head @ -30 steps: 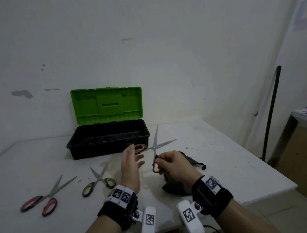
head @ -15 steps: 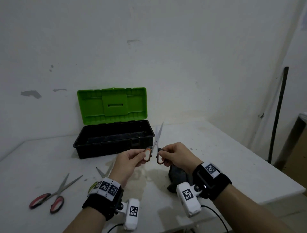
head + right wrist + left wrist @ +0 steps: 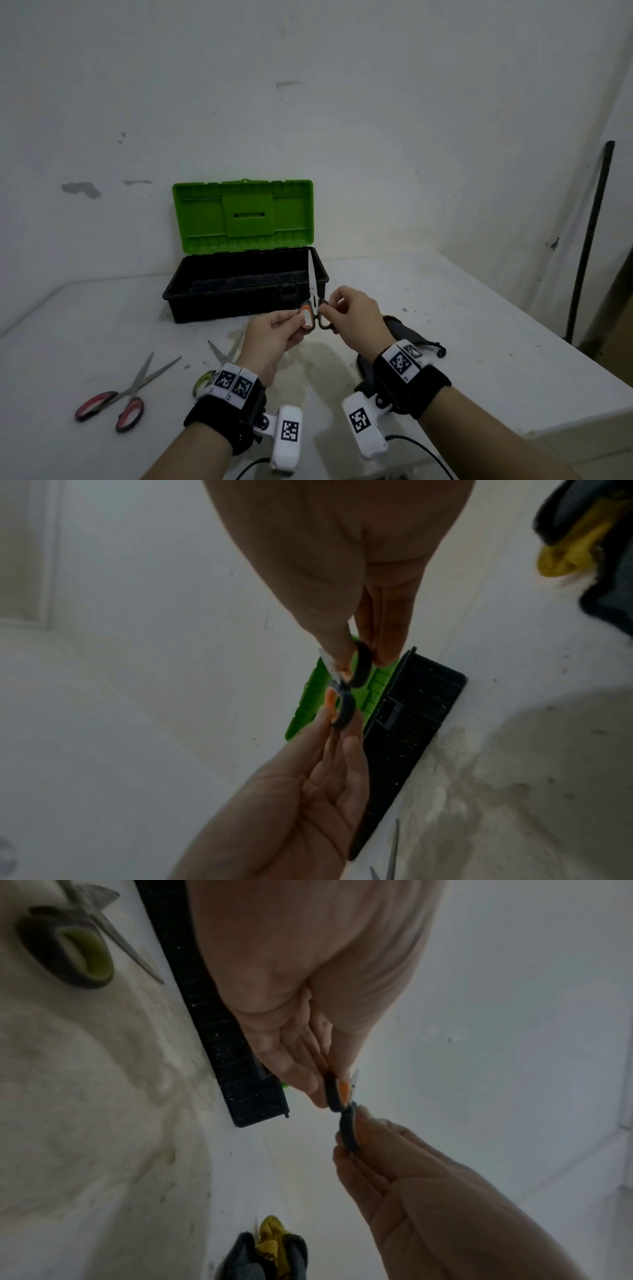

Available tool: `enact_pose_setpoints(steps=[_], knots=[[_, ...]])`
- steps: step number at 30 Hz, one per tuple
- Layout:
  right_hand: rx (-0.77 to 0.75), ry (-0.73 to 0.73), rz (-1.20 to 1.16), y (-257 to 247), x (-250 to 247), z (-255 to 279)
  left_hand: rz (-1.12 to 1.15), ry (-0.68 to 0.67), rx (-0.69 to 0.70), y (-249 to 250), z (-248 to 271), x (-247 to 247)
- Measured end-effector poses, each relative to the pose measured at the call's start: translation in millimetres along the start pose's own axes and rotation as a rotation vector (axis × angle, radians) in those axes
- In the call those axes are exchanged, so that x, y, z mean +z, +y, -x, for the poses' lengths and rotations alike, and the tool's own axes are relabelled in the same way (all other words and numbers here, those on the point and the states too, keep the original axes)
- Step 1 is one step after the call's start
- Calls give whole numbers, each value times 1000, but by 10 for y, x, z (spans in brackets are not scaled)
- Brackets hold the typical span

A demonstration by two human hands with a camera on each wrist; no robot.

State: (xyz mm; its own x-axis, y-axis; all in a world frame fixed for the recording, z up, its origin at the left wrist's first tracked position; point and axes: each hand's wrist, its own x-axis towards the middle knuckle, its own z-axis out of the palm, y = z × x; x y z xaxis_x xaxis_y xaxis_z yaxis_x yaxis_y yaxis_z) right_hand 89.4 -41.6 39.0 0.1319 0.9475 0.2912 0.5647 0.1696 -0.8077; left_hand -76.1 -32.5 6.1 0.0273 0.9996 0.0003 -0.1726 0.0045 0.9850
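A pair of scissors with dark, orange-lined handles is held upright above the white table, its blades together and pointing up in front of the toolbox. My left hand pinches the left handle loop. My right hand pinches the right handle loop. An open toolbox with a black body and raised green lid stands behind the hands; its inside looks bare.
Red-handled scissors lie open at the front left. Green-handled scissors lie partly hidden behind my left wrist. A dark pouch with something yellow inside lies under my right forearm. A dark pole leans at the right wall.
The scissors' blades, spread wide a second ago, have come together. My left hand went from reaching open to pinching the left loop; both hands brought the handles together.
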Motion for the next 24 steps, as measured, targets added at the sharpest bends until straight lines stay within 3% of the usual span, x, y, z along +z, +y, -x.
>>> enact_pose_setpoints(steps=[9,12,17,24], knots=[[-151,26,226,-355,264,-307,-81,41,67,386,-227,-151],[-106,33,257,-505,324,-553,-174,39,117,621,-343,-308],[-1,38,322,-583,316,-1143,-267,154,145,987,-825,-931],[117,-116,541,-503,889,-1735,-527,303,89,905,-1449,-1866]])
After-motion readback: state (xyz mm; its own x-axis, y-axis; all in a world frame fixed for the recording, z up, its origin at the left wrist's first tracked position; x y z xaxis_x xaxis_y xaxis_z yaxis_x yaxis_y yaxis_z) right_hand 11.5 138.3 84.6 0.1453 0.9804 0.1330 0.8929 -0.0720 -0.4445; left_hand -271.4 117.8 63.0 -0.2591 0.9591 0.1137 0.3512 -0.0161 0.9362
